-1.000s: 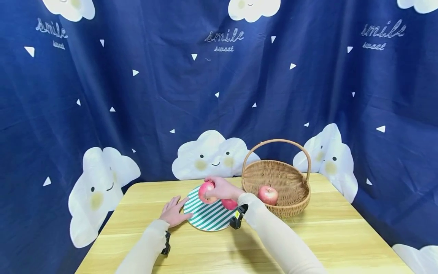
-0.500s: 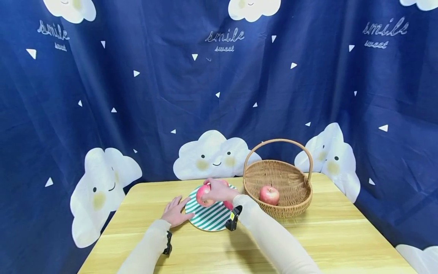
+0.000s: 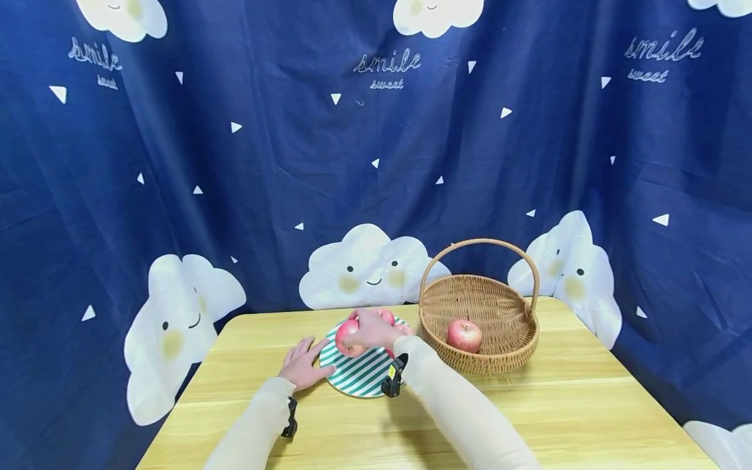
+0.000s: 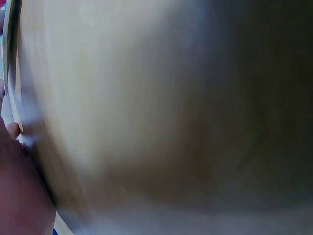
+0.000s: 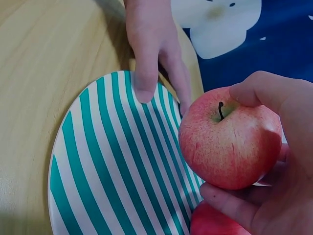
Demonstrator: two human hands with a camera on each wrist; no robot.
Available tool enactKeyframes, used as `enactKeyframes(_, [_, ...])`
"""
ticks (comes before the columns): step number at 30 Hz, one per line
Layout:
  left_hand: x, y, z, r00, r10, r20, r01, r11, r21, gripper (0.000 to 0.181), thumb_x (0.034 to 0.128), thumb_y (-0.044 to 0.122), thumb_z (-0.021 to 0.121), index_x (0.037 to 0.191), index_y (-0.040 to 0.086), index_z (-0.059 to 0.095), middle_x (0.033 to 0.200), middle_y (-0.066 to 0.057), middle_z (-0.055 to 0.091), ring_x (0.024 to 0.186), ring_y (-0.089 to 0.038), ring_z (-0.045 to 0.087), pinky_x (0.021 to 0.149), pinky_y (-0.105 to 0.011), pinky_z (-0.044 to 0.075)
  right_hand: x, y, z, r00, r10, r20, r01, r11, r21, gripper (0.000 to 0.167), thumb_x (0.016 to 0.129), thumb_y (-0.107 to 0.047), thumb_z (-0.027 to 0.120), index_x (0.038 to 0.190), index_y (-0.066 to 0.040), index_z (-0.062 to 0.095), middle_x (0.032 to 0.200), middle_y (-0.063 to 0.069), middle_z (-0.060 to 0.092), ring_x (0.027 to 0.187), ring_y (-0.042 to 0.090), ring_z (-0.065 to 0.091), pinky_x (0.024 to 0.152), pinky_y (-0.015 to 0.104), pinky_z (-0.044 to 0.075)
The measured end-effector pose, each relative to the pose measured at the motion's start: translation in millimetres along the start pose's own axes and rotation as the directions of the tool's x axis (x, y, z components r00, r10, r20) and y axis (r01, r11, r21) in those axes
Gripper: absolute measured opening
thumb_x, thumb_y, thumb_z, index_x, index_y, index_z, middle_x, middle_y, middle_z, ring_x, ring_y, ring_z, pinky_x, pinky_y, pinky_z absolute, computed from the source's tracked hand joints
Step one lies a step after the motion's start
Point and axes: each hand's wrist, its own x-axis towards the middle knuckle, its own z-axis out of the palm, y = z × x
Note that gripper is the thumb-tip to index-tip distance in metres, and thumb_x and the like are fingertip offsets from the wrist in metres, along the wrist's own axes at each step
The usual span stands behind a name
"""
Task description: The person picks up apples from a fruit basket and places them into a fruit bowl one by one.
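Note:
In the head view my right hand (image 3: 376, 330) grips a red apple (image 3: 347, 339) over a round green-and-white striped board (image 3: 357, 382). The right wrist view shows the thumb near the stem of this apple (image 5: 230, 147) and fingers below it, with part of another apple (image 5: 214, 221) underneath. More apples, including one at the back (image 3: 385, 316), sit on the board, partly hidden by my right hand. My left hand (image 3: 303, 367), fingers spread, touches the board's left edge with its thumb; the left wrist view catches only part of that hand (image 4: 22, 191).
A wicker basket (image 3: 464, 295) with a tall arched handle stands on the wooden table (image 3: 564, 405), right of the board. One apple (image 3: 465, 335) lies inside it. Behind the table hangs a dark blue curtain (image 3: 376, 196) with clouds.
My right hand has shifted slightly left and down with its apple, bringing apples behind it into view. My left hand stays at the board's edge.

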Motion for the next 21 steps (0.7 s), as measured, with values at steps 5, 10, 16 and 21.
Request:
enactKeyframes(5, [-0.3,0.8,-0.7,1.000,0.001,0.005,-0.001,1.000,0.008,0.087,0.0830,0.066,0.065,0.154,0.021,0.043,0.162,-0.022,0.028,0.150,-0.045,0.021,0.120,-0.065,0.015,1.1,0.9,2.2,1.000,0.008,0.003,-0.008,1.000,0.009,0.060,0.076,-0.026,0.080,0.126,-0.007,0.053,0.110,0.004,0.066,0.097,0.016,0.062,0.087,0.031,0.054])
enactKeyframes(10, [-2.2,3.8,-2.2,1.000,0.012,-0.011,-0.012,1.000,-0.024,0.085,0.0834,0.062,0.068,0.153,0.019,0.046,0.161,-0.023,0.030,0.149,-0.047,0.022,0.119,-0.067,0.016,0.8,-1.8,3.8,1.000,0.016,0.014,-0.016,1.000,-0.008,0.060,0.076,-0.027,0.080,0.126,-0.007,0.053,0.111,0.004,0.066,0.099,0.016,0.062,0.089,0.032,0.053])
enactKeyframes(16, [-2.0,4.2,-2.6,1.000,-0.003,0.008,0.003,1.000,-0.001,0.084,0.0844,0.062,0.067,0.155,0.022,0.043,0.162,-0.023,0.028,0.150,-0.045,0.020,0.120,-0.065,0.014,3.4,-5.7,6.7,1.000,0.016,0.011,-0.015,0.995,-0.094,0.061,0.077,-0.032,0.079,0.128,-0.008,0.054,0.113,0.002,0.067,0.098,0.014,0.062,0.090,0.031,0.053])
enactKeyframes(21, [-1.9,3.8,-2.5,1.000,-0.008,0.003,0.008,1.000,-0.018,0.085,0.0837,0.062,0.068,0.155,0.023,0.043,0.162,-0.022,0.028,0.151,-0.046,0.020,0.121,-0.065,0.013,6.6,-6.5,9.6,1.000,-0.008,0.003,0.008,0.989,-0.146,0.062,0.077,-0.033,0.078,0.131,-0.011,0.057,0.116,0.002,0.067,0.100,0.015,0.062,0.090,0.032,0.053])
